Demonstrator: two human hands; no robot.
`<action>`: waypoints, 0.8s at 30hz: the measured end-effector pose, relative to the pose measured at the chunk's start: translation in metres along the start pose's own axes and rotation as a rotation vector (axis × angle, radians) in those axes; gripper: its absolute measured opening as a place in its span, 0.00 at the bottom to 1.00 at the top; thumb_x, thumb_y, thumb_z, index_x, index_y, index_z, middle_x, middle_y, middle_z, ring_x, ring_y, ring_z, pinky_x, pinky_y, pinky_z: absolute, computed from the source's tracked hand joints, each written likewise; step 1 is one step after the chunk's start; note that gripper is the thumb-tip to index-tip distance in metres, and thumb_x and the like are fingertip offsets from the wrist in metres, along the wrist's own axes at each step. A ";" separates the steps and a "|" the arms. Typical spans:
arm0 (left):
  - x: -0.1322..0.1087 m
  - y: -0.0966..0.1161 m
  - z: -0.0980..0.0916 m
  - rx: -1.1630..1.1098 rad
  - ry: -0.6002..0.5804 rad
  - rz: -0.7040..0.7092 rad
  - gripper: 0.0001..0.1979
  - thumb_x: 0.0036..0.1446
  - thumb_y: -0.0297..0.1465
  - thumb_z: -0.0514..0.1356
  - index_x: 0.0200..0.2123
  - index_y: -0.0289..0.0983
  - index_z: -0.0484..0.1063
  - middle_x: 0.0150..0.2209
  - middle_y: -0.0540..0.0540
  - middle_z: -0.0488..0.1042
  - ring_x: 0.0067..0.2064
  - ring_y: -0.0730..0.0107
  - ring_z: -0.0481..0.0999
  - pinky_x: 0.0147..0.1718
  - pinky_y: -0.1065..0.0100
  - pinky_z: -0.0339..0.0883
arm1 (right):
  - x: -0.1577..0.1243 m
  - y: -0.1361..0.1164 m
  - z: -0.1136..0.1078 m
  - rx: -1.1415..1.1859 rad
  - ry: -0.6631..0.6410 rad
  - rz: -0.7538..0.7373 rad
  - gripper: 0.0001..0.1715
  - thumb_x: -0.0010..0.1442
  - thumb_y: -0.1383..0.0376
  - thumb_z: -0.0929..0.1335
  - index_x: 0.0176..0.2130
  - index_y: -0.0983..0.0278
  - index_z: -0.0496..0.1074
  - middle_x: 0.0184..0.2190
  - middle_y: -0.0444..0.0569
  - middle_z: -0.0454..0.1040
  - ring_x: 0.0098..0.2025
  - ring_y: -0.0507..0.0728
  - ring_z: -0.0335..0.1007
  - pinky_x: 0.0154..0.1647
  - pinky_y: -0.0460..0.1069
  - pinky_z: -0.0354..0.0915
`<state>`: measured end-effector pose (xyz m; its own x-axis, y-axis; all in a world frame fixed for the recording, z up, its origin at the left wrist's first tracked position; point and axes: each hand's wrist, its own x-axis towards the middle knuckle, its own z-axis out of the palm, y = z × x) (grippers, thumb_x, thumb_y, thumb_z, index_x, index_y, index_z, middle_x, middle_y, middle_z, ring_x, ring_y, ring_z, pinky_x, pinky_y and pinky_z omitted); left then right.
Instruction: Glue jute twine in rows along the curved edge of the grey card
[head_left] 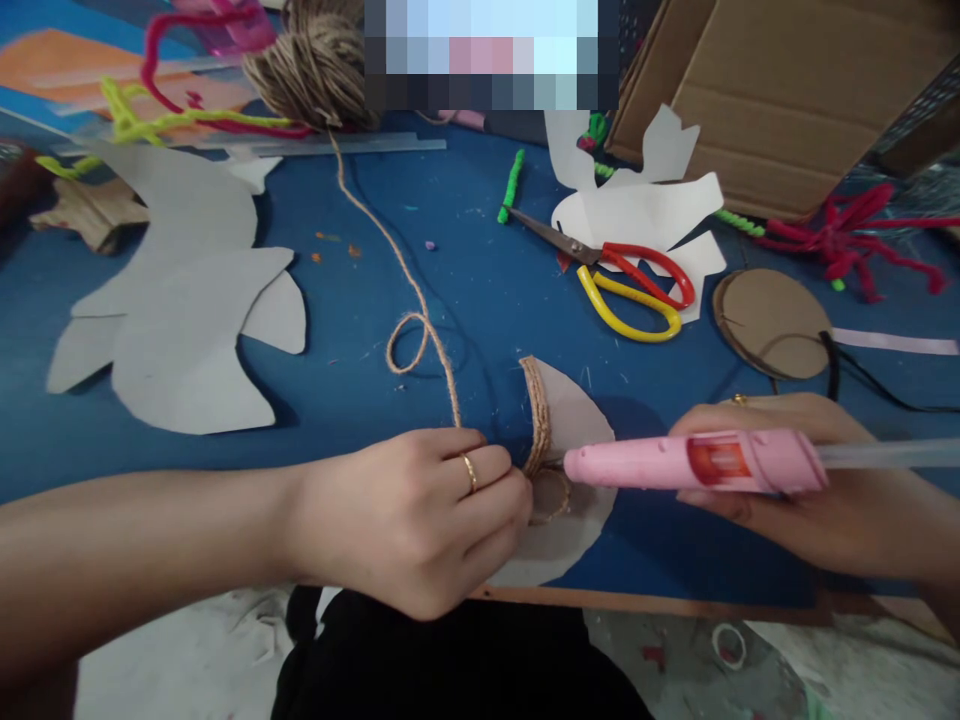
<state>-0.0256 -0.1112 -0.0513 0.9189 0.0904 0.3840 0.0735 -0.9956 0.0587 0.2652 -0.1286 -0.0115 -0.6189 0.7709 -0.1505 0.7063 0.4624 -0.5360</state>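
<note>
My right hand is closed around a pink hot glue gun, with a clear glue stick jutting from its rear. The gun's nozzle points left at a crescent-shaped pale card cutout near the table's front edge. Rows of jute twine line the cutout's inner curve, and a small twine loop lies on it just below the nozzle. My left hand is closed at the cutout's left side, pinching the twine; its fingertips are partly hidden. From there the strand runs back to a large twine ball.
Red-and-yellow-handled scissors lie beyond the cutout, by white paper shapes. Grey card cutouts spread at left. Cardboard discs, a cardboard box, and red pipe cleaners occupy the right side.
</note>
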 end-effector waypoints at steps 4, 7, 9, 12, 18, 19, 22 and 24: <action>0.000 0.000 0.000 0.018 -0.011 0.004 0.07 0.59 0.25 0.55 0.30 0.34 0.71 0.29 0.45 0.73 0.33 0.67 0.74 0.34 0.65 0.71 | 0.002 -0.001 0.000 0.024 -0.009 0.010 0.08 0.59 0.59 0.66 0.32 0.61 0.69 0.24 0.42 0.71 0.24 0.51 0.67 0.23 0.47 0.58; 0.000 0.000 0.000 0.010 0.006 0.005 0.06 0.58 0.24 0.55 0.30 0.34 0.71 0.29 0.45 0.72 0.33 0.66 0.74 0.34 0.65 0.71 | 0.003 -0.001 0.000 0.017 -0.026 0.009 0.09 0.60 0.59 0.65 0.31 0.61 0.68 0.24 0.41 0.70 0.24 0.50 0.66 0.22 0.47 0.57; 0.000 0.000 0.000 0.004 0.012 0.000 0.06 0.58 0.24 0.55 0.30 0.34 0.71 0.29 0.45 0.72 0.33 0.66 0.74 0.34 0.65 0.71 | 0.003 -0.002 -0.001 -0.019 -0.030 -0.001 0.09 0.60 0.59 0.65 0.31 0.61 0.67 0.23 0.40 0.69 0.23 0.49 0.65 0.22 0.46 0.56; 0.000 0.000 0.000 0.008 -0.003 -0.007 0.07 0.58 0.24 0.55 0.30 0.35 0.71 0.29 0.45 0.73 0.34 0.66 0.74 0.34 0.65 0.71 | 0.003 -0.003 -0.001 -0.069 -0.002 -0.035 0.10 0.60 0.58 0.64 0.30 0.60 0.65 0.22 0.38 0.68 0.22 0.48 0.62 0.21 0.46 0.55; -0.001 0.000 0.000 0.017 -0.003 -0.002 0.07 0.59 0.25 0.54 0.30 0.34 0.72 0.30 0.44 0.73 0.35 0.66 0.74 0.34 0.65 0.71 | 0.005 -0.005 -0.002 -0.098 0.039 -0.082 0.07 0.60 0.60 0.63 0.30 0.59 0.65 0.21 0.35 0.67 0.20 0.46 0.62 0.21 0.44 0.56; -0.001 0.000 0.000 0.017 0.000 -0.004 0.07 0.59 0.25 0.54 0.31 0.34 0.72 0.30 0.44 0.73 0.35 0.66 0.74 0.35 0.65 0.71 | 0.005 -0.005 -0.003 -0.106 0.038 -0.084 0.07 0.60 0.61 0.63 0.30 0.59 0.65 0.21 0.35 0.67 0.20 0.46 0.61 0.20 0.44 0.56; -0.001 0.000 0.000 0.025 0.006 -0.004 0.07 0.59 0.25 0.54 0.31 0.34 0.72 0.30 0.45 0.73 0.35 0.67 0.74 0.35 0.65 0.71 | 0.003 -0.004 -0.004 -0.129 0.043 -0.070 0.07 0.60 0.60 0.63 0.30 0.58 0.64 0.21 0.35 0.66 0.20 0.46 0.61 0.19 0.45 0.56; -0.001 0.000 0.000 0.029 -0.002 0.002 0.07 0.59 0.25 0.54 0.31 0.34 0.72 0.30 0.45 0.72 0.35 0.67 0.74 0.35 0.65 0.71 | 0.001 -0.004 -0.005 -0.135 0.057 -0.056 0.07 0.60 0.60 0.63 0.30 0.58 0.63 0.21 0.35 0.66 0.20 0.47 0.61 0.19 0.45 0.56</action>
<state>-0.0267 -0.1118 -0.0520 0.9197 0.0883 0.3825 0.0825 -0.9961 0.0315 0.2637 -0.1276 -0.0059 -0.6410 0.7640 -0.0736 0.7130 0.5573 -0.4255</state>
